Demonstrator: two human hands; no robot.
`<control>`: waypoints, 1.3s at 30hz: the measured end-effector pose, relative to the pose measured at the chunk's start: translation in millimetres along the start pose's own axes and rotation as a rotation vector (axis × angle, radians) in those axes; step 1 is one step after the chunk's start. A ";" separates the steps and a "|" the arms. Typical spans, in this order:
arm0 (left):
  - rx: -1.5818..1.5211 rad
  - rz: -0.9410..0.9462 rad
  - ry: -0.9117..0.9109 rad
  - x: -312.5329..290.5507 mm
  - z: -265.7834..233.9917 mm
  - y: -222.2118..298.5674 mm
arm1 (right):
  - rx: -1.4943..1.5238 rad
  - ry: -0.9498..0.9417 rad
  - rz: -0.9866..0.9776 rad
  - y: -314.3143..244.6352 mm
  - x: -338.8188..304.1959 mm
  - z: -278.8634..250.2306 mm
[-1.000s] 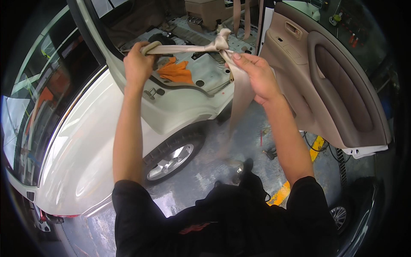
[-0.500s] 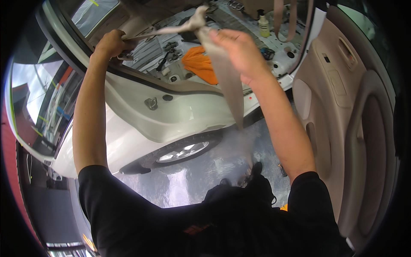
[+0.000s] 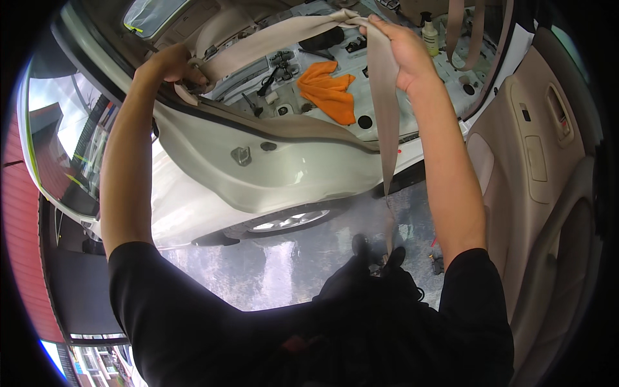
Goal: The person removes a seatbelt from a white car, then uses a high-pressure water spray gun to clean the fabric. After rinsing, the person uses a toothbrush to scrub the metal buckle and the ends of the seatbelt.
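Observation:
A beige seat belt [image 3: 271, 42] stretches between my two hands across the open door gap of a pale car. My left hand [image 3: 171, 66] is closed on its left end beside the door pillar, its fingers partly hidden. A short tan strap piece [image 3: 186, 95] hangs just below that hand. At the upper right, my right hand [image 3: 407, 55] pinches the belt between thumb and fingers, where the webbing is folded and bunched. From there a long stretch drops past the sill toward the floor by my shoes.
Inside the stripped cabin lie an orange cloth [image 3: 327, 91], several loose dark parts and a spray bottle [image 3: 430, 35]. Another belt [image 3: 456, 39] hangs near the far pillar. The open door panel [image 3: 516, 193] stands at right. Below the sill is the wheel [image 3: 290, 220].
My right hand has moved right and slightly up, drawing the belt tauter. The stretch between my hands was narrow and twisted; now it shows wide and flatter. The view has shifted somewhat.

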State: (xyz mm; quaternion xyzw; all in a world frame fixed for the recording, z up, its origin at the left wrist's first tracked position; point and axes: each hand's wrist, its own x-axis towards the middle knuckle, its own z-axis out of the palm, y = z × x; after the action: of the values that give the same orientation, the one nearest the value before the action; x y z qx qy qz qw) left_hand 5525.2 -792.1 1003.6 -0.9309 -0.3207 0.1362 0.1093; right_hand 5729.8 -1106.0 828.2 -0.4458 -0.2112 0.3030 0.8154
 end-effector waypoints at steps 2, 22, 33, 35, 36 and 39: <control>0.090 0.027 0.053 16.7 8.5 -24.3 | 0.000 0.006 -0.035 17.0 8.2 1.0; 0.470 0.074 -0.105 64.2 41.2 -78.2 | 0.166 -0.395 0.039 74.1 -91.6 56.9; 0.618 0.239 -0.175 4.1 28.3 8.6 | 0.015 -0.707 0.216 114.4 -180.4 133.3; 0.596 0.189 0.032 -10.9 29.9 8.6 | 0.024 -0.680 0.242 126.7 -180.3 156.2; 0.661 0.215 0.184 -16.2 33.7 2.1 | 0.042 -0.657 0.262 128.5 -179.4 166.6; 0.649 0.115 0.234 -24.9 30.3 8.0 | 0.109 -0.601 0.261 140.2 -171.6 196.4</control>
State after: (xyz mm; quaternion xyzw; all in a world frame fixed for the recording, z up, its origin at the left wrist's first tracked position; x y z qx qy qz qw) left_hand 5501.1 -810.4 977.3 -0.8734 -0.1931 0.1293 0.4280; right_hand 5441.3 -1046.7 796.4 -0.3153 -0.3669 0.5338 0.6935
